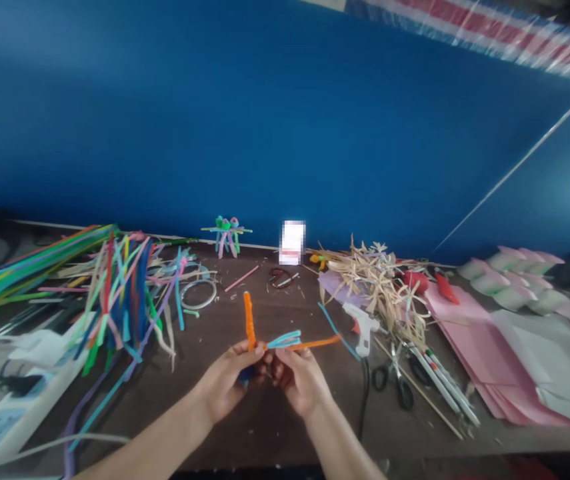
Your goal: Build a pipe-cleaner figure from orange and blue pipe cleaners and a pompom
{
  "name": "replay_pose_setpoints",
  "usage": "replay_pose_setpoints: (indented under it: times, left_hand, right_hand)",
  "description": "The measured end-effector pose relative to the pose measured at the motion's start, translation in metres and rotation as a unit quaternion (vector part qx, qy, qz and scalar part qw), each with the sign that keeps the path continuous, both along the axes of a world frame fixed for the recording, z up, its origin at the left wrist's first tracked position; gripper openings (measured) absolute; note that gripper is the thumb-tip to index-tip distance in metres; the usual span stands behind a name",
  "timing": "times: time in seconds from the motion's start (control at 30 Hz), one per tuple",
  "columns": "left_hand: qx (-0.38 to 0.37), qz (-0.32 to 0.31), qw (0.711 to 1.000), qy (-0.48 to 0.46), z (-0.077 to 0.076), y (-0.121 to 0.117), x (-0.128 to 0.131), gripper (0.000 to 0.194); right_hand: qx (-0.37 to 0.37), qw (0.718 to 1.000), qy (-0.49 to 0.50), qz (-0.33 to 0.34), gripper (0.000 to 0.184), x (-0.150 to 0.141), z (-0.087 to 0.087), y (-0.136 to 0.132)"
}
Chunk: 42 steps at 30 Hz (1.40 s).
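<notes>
Over the middle of the dark table my two hands meet, fingertips almost touching. My left hand (232,375) is closed on an orange pipe cleaner (249,319) that stands upright above the thumb. Something dark blue shows beneath those fingers, partly hidden. Thumb and fingers of my right hand (299,377) pinch a light blue pipe cleaner (287,339), bent into a narrow loop. A second orange length (319,343) runs out to the right past this hand. Whether the orange and blue pieces are joined is hidden by the fingers.
Pipe cleaners in many colours (129,287) heap at the left, near a white power strip (29,393). To the right lie a glue gun (363,327), scissors (395,377), straw-coloured strips (379,280) and pink sheets (479,360). A small pipe-cleaner figure (227,237) and a bright blurred rectangle (292,241) stand at the back.
</notes>
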<state>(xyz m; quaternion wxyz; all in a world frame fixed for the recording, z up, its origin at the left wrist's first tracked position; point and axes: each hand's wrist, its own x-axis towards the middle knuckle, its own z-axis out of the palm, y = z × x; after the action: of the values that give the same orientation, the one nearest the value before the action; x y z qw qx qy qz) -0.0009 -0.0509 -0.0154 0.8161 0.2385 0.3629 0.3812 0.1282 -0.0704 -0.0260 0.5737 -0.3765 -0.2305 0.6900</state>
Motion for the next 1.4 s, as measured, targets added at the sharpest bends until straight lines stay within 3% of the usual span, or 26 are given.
replay_pose_setpoints:
  times: [0.13, 0.33, 0.43, 0.63, 0.8, 0.9, 1.0, 1.13, 1.27, 1.4]
  left_hand:
    - [-0.058, 0.027, 0.997, 0.032, -0.003, 0.001, 0.005, 0.014]
    - [-0.049, 0.022, 0.996, 0.067, -0.001, 0.002, 0.007, 0.016]
    - [-0.041, 0.017, 0.997, 0.071, -0.002, 0.001, 0.006, 0.018]
    - [-0.071, 0.061, 0.993, 0.069, -0.010, -0.002, 0.009, 0.016]
    - [-0.006, 0.055, 0.993, 0.109, -0.009, -0.002, 0.008, 0.019]
    - [0.041, 0.065, 0.988, 0.136, -0.010, 0.000, 0.007, 0.023]
    - [0.087, 0.092, 0.980, 0.155, -0.015, 0.002, 0.008, 0.026]
    - [0.145, 0.099, 0.959, 0.222, -0.022, 0.005, 0.007, 0.028]
    - [0.227, 0.079, 0.917, 0.318, -0.022, 0.008, 0.003, 0.022]
    - [0.321, 0.039, 0.865, 0.383, -0.019, 0.010, -0.003, 0.018]
  right_hand:
    - [0.040, 0.986, -0.146, -0.075, 0.018, 0.001, -0.001, 0.000]
    - [0.131, 0.925, -0.344, -0.097, 0.013, 0.004, 0.007, -0.002]
    - [0.139, 0.913, -0.371, -0.098, 0.014, 0.003, 0.006, -0.003]
    - [0.108, 0.918, -0.368, -0.102, 0.014, 0.000, -0.004, -0.004]
    - [0.105, 0.928, -0.345, -0.098, 0.016, -0.001, -0.004, -0.003]
    - [0.121, 0.914, -0.375, -0.093, 0.016, -0.002, -0.002, -0.004]
    - [0.170, 0.877, -0.443, -0.076, 0.013, -0.002, 0.002, -0.008]
    - [0.243, 0.781, -0.574, -0.049, 0.018, -0.001, 0.009, -0.014]
    - [0.277, 0.697, -0.661, 0.000, 0.020, 0.003, 0.017, -0.014]
    - [0.269, 0.650, -0.709, 0.036, 0.020, 0.010, 0.025, -0.011]
